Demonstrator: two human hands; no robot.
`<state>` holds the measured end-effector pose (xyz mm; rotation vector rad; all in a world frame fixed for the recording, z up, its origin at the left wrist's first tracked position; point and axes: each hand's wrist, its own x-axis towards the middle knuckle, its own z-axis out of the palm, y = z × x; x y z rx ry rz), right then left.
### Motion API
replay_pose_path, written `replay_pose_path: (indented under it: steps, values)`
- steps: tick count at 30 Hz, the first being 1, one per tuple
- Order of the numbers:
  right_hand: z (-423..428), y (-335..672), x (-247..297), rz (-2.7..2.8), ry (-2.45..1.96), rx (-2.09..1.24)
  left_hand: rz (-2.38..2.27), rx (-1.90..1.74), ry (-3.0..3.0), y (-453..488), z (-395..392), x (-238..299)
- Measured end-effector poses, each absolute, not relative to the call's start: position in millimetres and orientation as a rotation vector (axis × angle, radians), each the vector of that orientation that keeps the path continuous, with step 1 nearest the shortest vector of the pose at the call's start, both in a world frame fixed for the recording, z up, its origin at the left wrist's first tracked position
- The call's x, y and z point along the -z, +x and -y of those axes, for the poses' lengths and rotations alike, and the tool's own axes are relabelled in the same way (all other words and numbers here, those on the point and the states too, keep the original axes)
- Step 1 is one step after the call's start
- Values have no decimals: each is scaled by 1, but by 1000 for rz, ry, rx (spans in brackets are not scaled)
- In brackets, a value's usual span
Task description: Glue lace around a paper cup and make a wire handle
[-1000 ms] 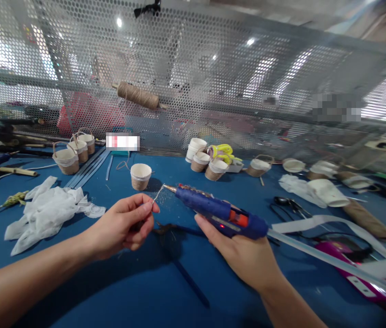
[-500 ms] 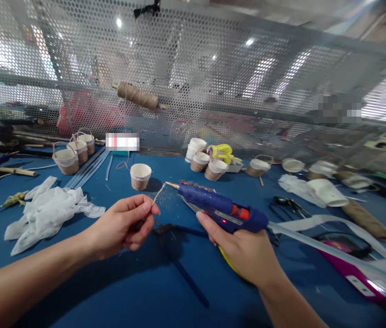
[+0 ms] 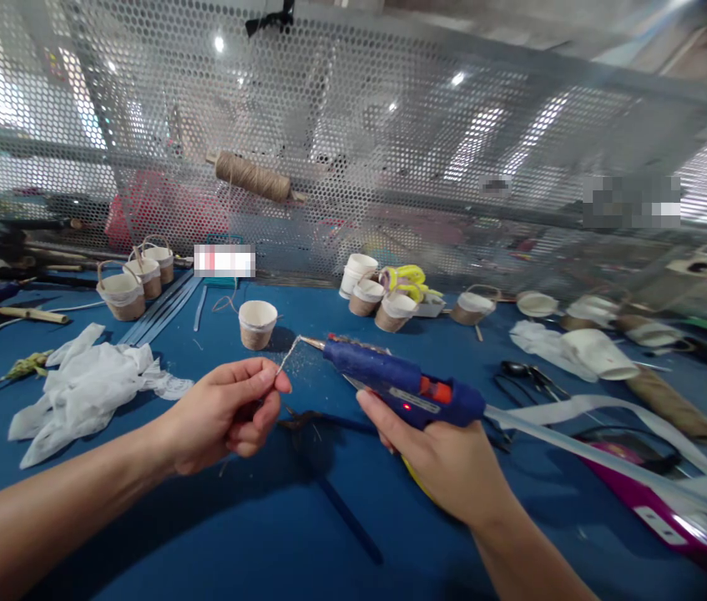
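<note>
My right hand (image 3: pixel 446 463) grips a blue glue gun (image 3: pixel 400 384) with an orange trigger, nozzle pointing left. A clear glue stick (image 3: pixel 578 455) trails from its back. My left hand (image 3: pixel 228 413) pinches a thin pale strand (image 3: pixel 287 355), whose tip meets the gun's nozzle. A twine-wrapped paper cup (image 3: pixel 257 323) stands on the blue table (image 3: pixel 253 534) just behind both hands.
Small twine-wrapped cups with handles (image 3: pixel 131 284) stand at the left, more cups (image 3: pixel 384 300) at the back centre and right. Crumpled white cloth (image 3: pixel 87 388) lies left. Scissors (image 3: pixel 525 376) and a magenta tool (image 3: pixel 653 501) lie right. A twine spool (image 3: pixel 253 175) hangs on the mesh panel.
The glue gun's rear has tipped down a little and my right hand regripped it; the nozzle stays at the strand's tip. My left hand has barely moved.
</note>
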<state>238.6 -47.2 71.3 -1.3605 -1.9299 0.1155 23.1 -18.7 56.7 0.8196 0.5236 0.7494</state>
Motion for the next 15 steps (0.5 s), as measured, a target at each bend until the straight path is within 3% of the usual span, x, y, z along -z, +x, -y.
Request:
replay_pose_path:
  steps: [15]
  values:
    - [46,241,-60,1871,-1359,-96,-529,-743,830,23,20,-56]
